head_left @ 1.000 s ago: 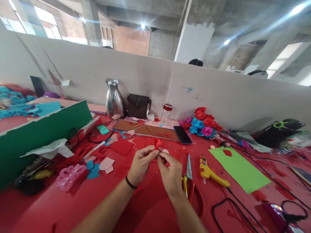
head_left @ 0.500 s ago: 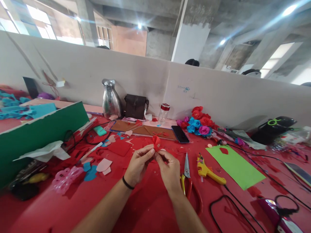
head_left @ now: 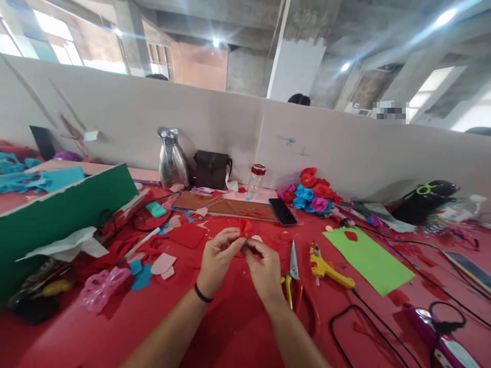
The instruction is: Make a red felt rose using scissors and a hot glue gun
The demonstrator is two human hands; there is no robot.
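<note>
A small red paper flower (head_left: pixel 244 226) stands upright between my hands, over the middle of the red table. My left hand (head_left: pixel 219 258), with a black band at its wrist, pinches the flower's base between thumb and fingers. Closed against the same base from the other side is my right hand (head_left: pixel 264 263). The fingers hide the lowest part of the flower. Just right of my right hand lie scissors (head_left: pixel 294 268) with red and yellow handles. Beyond them a yellow glue gun (head_left: pixel 326 268) rests on the table.
Paper flowers (head_left: pixel 312 191) lie in a bunch at the back, near a black phone (head_left: pixel 283 211). A glass jar (head_left: pixel 256 180), dark bag (head_left: pixel 211 169) and metal jug (head_left: pixel 172 158) line the partition. Green paper (head_left: pixel 372 260) and cords lie right; a green board (head_left: pixel 69 204) stands left.
The red flower has tipped or turned in my fingers, and less of its front shows. Both hands stay together at nearly the same spot. The whole view has shifted slightly.
</note>
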